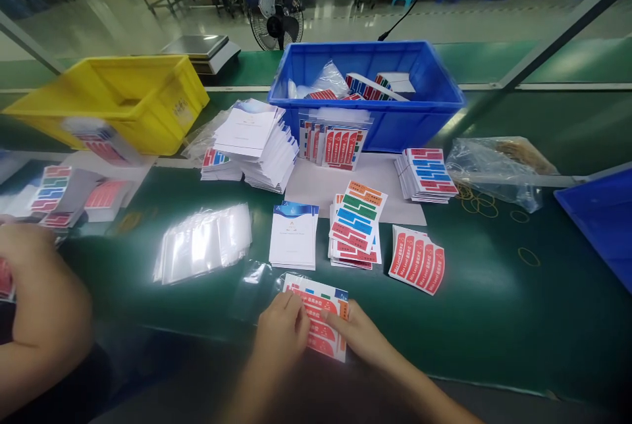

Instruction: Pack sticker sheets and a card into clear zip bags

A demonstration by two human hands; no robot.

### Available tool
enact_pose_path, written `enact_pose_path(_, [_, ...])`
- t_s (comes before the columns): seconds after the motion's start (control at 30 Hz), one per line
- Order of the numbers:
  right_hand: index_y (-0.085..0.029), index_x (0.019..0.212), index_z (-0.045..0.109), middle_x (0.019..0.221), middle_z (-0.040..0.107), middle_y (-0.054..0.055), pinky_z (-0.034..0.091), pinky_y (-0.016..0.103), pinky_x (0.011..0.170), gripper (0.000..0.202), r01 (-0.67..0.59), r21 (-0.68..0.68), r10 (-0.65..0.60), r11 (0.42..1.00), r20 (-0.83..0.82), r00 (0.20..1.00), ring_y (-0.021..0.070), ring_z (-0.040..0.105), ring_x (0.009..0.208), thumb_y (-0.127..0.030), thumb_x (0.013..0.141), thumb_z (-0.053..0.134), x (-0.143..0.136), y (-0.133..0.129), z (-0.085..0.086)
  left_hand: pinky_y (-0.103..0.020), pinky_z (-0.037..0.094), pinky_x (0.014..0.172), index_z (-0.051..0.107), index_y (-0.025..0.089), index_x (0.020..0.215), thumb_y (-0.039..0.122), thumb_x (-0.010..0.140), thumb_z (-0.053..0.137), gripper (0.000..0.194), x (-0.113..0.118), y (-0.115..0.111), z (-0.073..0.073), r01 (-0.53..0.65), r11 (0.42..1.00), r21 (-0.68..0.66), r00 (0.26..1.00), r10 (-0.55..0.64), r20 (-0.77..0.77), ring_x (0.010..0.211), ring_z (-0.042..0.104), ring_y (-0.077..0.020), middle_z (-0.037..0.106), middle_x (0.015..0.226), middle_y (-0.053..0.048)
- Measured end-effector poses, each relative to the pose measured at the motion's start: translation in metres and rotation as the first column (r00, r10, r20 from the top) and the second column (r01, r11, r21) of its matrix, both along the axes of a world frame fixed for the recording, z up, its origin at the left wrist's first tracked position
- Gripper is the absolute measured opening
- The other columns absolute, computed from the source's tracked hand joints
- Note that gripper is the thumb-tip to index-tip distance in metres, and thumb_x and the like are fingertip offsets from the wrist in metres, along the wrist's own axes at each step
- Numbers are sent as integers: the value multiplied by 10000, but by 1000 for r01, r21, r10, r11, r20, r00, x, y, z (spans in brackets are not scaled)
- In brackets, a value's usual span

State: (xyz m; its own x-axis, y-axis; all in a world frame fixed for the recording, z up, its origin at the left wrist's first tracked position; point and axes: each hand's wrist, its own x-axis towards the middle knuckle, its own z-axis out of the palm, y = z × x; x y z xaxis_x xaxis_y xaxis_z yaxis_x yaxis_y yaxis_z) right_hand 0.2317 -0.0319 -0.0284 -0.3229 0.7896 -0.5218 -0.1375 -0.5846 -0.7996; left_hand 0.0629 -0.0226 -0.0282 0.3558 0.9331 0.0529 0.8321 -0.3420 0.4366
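1. One thin set of white paper sheets with red printed labels (320,330) is between both hands, at the near edge of the smooth green table (474,332).
2. Right hand (364,337) holds its right side, thumb on top; left hand (282,324) has curled fingers at the left edge, pinching or not I cannot tell.
3. It seems light, bendable, perhaps slippery; edges are good for gripping.

"最高水位" on the held sheets (320,309), "Max Level" and "Min Level" on the red pile (417,259)
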Motion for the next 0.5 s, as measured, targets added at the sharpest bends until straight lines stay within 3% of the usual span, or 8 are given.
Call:
enact_pose_path(0.1, [-152, 1004, 671, 900, 707, 78, 518, 455, 845, 550, -35, 76, 37, 997, -18, 999, 304, 647, 940, -650, 779, 614, -9, 2, 2, -224, 391, 549, 454, 204, 656, 135, 843, 445, 199, -1, -4, 9, 10, 1000, -17, 999, -9, 50, 589, 530, -119, 559, 641, -2])
enact_pose_path(0.23, [-184, 1045, 616, 1002, 658, 66, 482, 393, 887, 409, -95, 189, 116, 977, -106, 988, 233, 608, 972, -543, 849, 606, 2, 8, 14, -213, 383, 539, 442, 200, 630, 142, 852, 450, 230, -6, -7, 23, -84, 996, -37, 981, 89, 170, 559, 499, -102, 528, 608, 11])
enact_pose_path(0.37, [-210, 1094, 536, 1018, 588, 52, 474, 309, 792, 383, -36, 225, 67, 974, -132, 989, 165, 577, 883, -416, 815, 699, 13, 9, 22, -200, 368, 517, 445, 195, 614, 141, 857, 453, 249, -5, -9, 38, -135, 988, -70, 945, 150, 290, 536, 482, -85, 513, 581, 24])
enact_pose_path(0.5, [-239, 1155, 462, 1079, 521, 51, 461, 294, 783, 451, 14, 236, 13, 972, -111, 994, 162, 553, 928, -333, 795, 717, 4, 9, 28, -194, 366, 507, 463, 194, 618, 143, 853, 472, 241, 2, -12, 51, -121, 991, -55, 927, 132, 352, 529, 489, -81, 510, 578, 26])
